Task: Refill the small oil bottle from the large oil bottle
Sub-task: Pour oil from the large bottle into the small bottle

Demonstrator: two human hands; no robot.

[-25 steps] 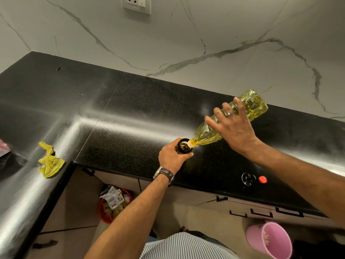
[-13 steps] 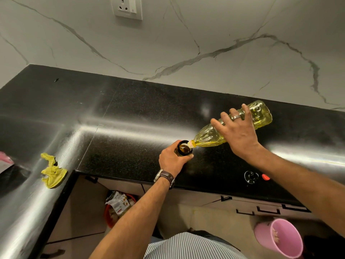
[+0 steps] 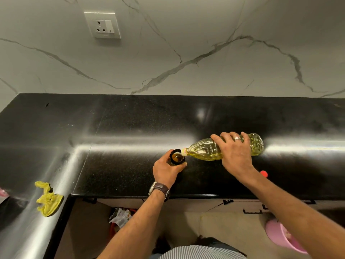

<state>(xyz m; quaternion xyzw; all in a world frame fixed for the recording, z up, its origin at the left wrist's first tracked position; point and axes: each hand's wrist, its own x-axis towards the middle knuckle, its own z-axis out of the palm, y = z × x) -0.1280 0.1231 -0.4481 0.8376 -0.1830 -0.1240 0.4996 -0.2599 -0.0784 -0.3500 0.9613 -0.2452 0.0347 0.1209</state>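
The small dark oil bottle (image 3: 177,157) stands upright on the black counter (image 3: 119,172), its mouth open and amber oil showing inside. My left hand (image 3: 166,171) grips its body from the near side. The large clear plastic bottle (image 3: 205,149) of yellow oil lies almost level above the counter, its neck at the small bottle's rim. My right hand (image 3: 236,154) holds the large bottle round its middle from above, fingers curled over it.
A red cap (image 3: 263,173) lies on the counter by my right wrist. A crumpled yellow cloth (image 3: 48,200) sits on the left counter wing. A wall socket (image 3: 102,25) is on the marble backsplash. Below are a pink bucket (image 3: 278,234) and a red bin of wrappers (image 3: 121,218).
The large bottle's base has dropped from raised high to nearly level. My view has tilted up, so both hands sit lower in frame. Both hands keep their holds.
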